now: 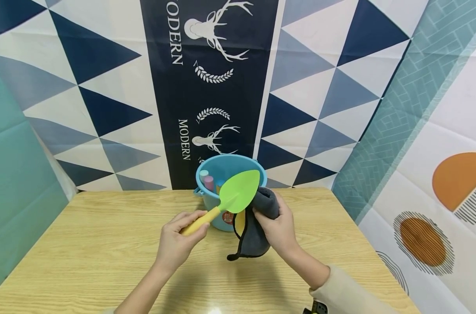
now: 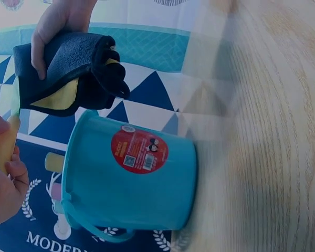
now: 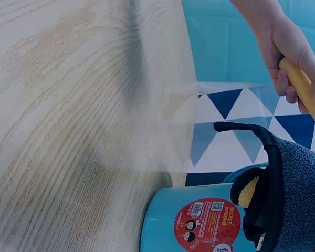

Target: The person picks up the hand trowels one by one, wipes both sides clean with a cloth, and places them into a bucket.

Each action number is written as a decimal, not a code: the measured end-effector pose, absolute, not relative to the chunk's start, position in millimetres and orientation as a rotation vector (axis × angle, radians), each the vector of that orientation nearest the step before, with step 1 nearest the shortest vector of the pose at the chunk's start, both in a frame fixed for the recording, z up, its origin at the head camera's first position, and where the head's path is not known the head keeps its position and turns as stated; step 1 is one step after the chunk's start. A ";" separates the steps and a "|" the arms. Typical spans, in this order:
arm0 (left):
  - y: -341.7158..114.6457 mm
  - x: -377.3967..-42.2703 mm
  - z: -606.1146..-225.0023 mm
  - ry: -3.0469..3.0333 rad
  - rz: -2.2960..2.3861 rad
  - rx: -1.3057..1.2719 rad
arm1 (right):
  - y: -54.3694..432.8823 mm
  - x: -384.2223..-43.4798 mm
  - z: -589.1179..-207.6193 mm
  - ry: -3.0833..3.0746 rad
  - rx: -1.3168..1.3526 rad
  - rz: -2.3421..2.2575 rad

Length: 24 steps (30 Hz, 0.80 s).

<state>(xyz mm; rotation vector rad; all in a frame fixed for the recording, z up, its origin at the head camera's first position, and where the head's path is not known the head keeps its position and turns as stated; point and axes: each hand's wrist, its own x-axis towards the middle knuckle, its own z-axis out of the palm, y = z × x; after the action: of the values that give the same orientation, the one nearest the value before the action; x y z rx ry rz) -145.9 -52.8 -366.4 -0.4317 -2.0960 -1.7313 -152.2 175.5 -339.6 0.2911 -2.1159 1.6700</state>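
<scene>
My left hand [image 1: 179,235] grips the yellow handle of a toy shovel [image 1: 239,189], whose green blade points up and to the right. In my right hand [image 1: 279,226] is a folded dark grey cloth [image 1: 257,231] with black edging and a yellow side, held at the blade's right edge. Part of the cloth hangs down below the fingers. Behind both stands a blue bucket [image 1: 212,205] with a round red label [image 2: 140,149]. Inside its rim, a pink-topped piece [image 1: 208,182] and a pale-topped piece [image 1: 204,174] show; the bucket's lower contents are hidden.
The bucket stands near the back edge of a light wooden table [image 1: 116,244]. A patterned cloth backdrop [image 1: 116,100] hangs behind it, with a teal panel [image 1: 18,183] on the left. A black device [image 1: 319,308] shows by the right sleeve.
</scene>
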 end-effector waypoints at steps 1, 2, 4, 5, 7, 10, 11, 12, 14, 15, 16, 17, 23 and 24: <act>-52.1 -146.0 -366.3 -2.093 -1.731 -0.431 | 175.1 -151.9 -340.0 -2.118 0.296 1.666; -51.4 -145.9 -365.9 -2.091 -1.729 -0.429 | 174.6 -151.6 -340.4 -2.120 0.302 1.660; -50.2 -145.9 -365.2 -2.084 -1.725 -0.427 | 173.4 -150.8 -340.9 -2.120 0.319 1.652; -49.7 -146.0 -364.7 -2.081 -1.722 -0.424 | 172.5 -150.2 -341.3 -2.120 0.326 1.651; -48.5 -146.3 -363.9 -2.072 -1.716 -0.417 | 170.4 -148.6 -342.2 -2.123 0.335 1.649; -46.0 -146.7 -362.4 -2.052 -1.701 -0.413 | 166.3 -146.0 -344.3 -2.143 0.347 1.661; -45.1 -146.9 -362.0 -2.046 -1.700 -0.411 | 164.9 -145.2 -345.3 -2.153 0.351 1.665; -44.1 -147.1 -361.6 -2.040 -1.697 -0.413 | 163.5 -144.3 -346.0 -2.162 0.356 1.671; -42.3 -147.2 -360.9 -2.033 -1.688 -0.411 | 161.2 -143.0 -347.7 -2.178 0.357 1.686; -41.5 -147.2 -360.7 -2.030 -1.685 -0.412 | 160.2 -142.3 -348.1 -2.179 0.360 1.692; -40.7 -147.3 -360.6 -2.029 -1.685 -0.409 | 159.4 -141.9 -348.6 -2.182 0.359 1.696; -40.1 -147.3 -360.5 -2.026 -1.684 -0.409 | 158.9 -141.6 -348.9 -2.185 0.359 1.699; -37.9 -146.0 -359.5 -2.009 -1.686 -0.418 | 161.9 -142.1 -347.8 -2.205 0.365 1.675; -37.8 -145.7 -359.5 -2.008 -1.690 -0.419 | 163.2 -142.7 -347.1 -2.202 0.360 1.665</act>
<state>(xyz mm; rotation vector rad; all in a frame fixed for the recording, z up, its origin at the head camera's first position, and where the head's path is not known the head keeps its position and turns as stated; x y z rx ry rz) -145.7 -37.8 -359.5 -0.4191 -2.0076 -1.6898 -142.7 163.2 -347.1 0.3596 -2.2024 1.6647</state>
